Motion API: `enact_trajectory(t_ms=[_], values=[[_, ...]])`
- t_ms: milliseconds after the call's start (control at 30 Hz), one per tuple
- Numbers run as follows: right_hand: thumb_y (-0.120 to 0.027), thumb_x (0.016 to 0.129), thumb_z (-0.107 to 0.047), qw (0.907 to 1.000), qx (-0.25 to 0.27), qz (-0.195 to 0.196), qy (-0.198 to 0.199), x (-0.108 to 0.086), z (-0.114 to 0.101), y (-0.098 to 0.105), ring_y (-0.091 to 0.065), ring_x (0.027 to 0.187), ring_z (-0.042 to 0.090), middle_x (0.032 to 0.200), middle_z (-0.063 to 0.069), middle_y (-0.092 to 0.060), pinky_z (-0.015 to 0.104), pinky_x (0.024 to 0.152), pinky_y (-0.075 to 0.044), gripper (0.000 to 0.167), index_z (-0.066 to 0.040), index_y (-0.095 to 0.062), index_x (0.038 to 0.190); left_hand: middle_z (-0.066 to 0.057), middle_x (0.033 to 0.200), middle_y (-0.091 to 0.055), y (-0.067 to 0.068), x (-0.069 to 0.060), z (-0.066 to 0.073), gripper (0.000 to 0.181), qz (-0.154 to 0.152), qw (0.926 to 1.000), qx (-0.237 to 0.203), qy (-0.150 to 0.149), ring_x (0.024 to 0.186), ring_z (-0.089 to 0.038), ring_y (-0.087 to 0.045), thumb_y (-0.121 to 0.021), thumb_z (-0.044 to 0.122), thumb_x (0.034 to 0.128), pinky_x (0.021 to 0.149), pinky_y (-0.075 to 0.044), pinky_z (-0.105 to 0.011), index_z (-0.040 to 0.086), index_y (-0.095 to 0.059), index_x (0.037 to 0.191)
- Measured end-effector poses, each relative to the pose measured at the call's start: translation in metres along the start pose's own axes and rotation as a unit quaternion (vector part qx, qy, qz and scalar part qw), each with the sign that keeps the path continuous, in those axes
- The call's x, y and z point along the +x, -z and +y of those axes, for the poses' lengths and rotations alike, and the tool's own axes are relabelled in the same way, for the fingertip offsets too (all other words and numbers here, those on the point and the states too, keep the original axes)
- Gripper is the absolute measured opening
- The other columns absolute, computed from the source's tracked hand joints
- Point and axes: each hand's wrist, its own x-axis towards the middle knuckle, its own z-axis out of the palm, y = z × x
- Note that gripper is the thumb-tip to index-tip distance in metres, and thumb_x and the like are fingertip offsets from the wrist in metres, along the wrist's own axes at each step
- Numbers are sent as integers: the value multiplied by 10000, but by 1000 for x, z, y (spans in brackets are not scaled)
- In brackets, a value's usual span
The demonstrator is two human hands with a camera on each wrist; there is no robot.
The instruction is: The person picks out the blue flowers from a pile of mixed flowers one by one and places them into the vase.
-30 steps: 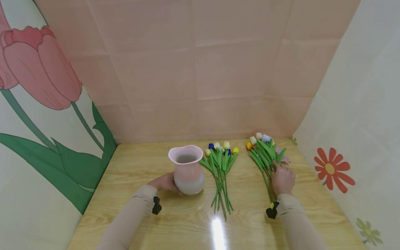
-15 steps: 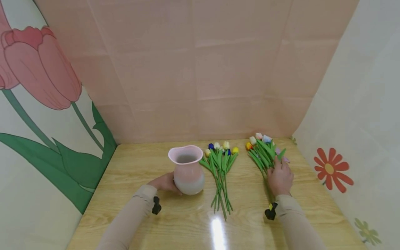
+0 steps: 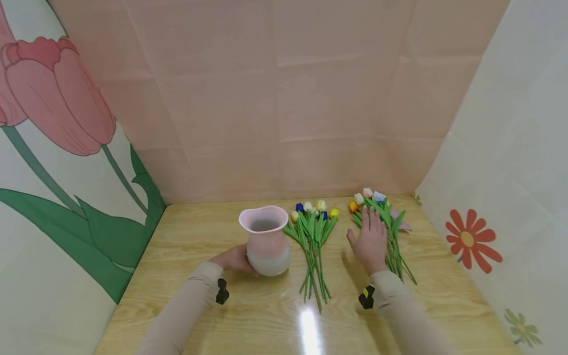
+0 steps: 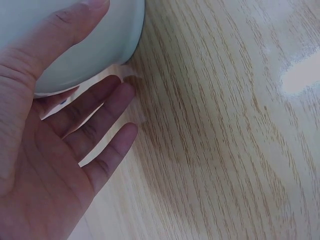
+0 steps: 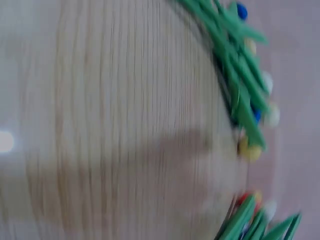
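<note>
A pink-and-pale vase (image 3: 268,250) with a wavy rim stands on the table at centre left. My left hand (image 3: 236,259) holds its lower left side; in the left wrist view the thumb (image 4: 60,32) lies along the vase (image 4: 95,55), with the other fingers spread by its base. My right hand (image 3: 372,242) hovers with straight, spread fingers over the left edge of the right bunch of artificial tulips (image 3: 395,223), partly hiding it. Nothing is in that hand. A second tulip bunch (image 3: 313,236), with blue, white and yellow heads, lies between vase and right hand.
The wood-grain table (image 3: 195,231) meets a pink cloth backdrop (image 3: 275,123) at its far edge. Printed side panels stand left and right, one with a large tulip (image 3: 57,93), the other with a red flower (image 3: 468,240). A pale purple piece (image 3: 401,222) shows beside the right bunch.
My right hand has let go of the right tulip bunch and moved left, its fingers straightening. The stems of that bunch now show. My left hand and the vase have stayed put.
</note>
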Motion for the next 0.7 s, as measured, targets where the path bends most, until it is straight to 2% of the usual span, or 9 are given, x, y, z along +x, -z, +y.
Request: enact_trajectory(t_ms=[200, 400, 700], values=[[-688, 857, -362, 9982, -84, -345, 475, -9, -41, -9, -209, 1432, 414, 1600, 189, -156, 601, 1130, -197, 965, -73, -87, 1555, -81, 1448, -463, 0, 0, 0, 924, -15, 10000, -64, 39, 1297, -237, -453, -884, 183, 689, 1102, -342, -454, 104, -373, 1455], [-702, 848, -412, 9923, -272, -819, 892, -22, -76, -16, -202, 1442, 399, 1589, 195, -187, 566, 1150, -200, 961, -55, -145, 1545, -89, 1448, -461, 0, 1, 1, 925, -20, 10000, -42, 61, 1297, -244, -452, -882, 164, 688, 1102, -343, -458, 96, -369, 1454], [-651, 875, -464, 9759, -646, -1607, 1328, -46, -104, -32, -295, 1419, 364, 1547, 156, -326, 542, 1149, -233, 830, -72, -291, 1512, -92, 1449, -459, -1, 0, 2, 927, 3, 10000, -70, 46, 1304, -244, -447, -881, 164, 693, 1102, -344, -458, 88, -362, 1458]])
